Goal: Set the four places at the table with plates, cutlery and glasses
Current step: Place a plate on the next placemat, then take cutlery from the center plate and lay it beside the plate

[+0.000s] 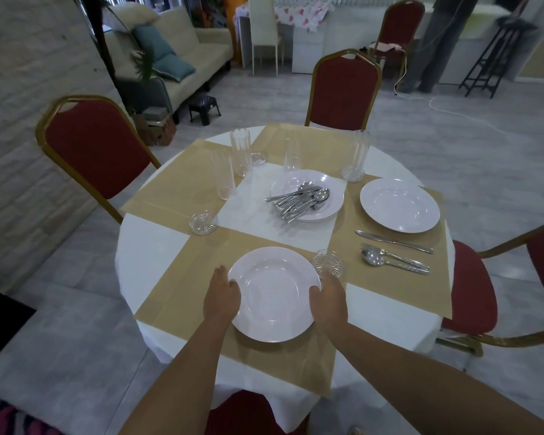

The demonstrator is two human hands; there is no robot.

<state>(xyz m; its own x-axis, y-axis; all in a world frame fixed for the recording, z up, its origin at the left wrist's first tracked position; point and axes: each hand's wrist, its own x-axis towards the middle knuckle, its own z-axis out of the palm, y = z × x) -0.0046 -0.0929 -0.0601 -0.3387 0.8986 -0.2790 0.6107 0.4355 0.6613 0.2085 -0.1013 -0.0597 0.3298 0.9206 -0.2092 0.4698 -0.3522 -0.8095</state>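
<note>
A white plate [273, 293] lies on the near tan placemat [176, 296]. My left hand [222, 298] grips its left rim and my right hand [328, 301] grips its right rim. A second white plate [399, 205] sits on the right placemat, with a knife [393, 241], fork [393, 255] and spoon [390, 262] beside it. In the table's middle, a plate stack [333, 191] carries a pile of cutlery [298, 199]. Several tall glasses [240, 152] stand at the far side.
Glass coasters sit at the left [203, 221], the far side [258, 158] and by my right hand [327, 262]. Red chairs stand at the left [91, 146], far side [344, 89] and right [471, 296] of the round white table [145, 243].
</note>
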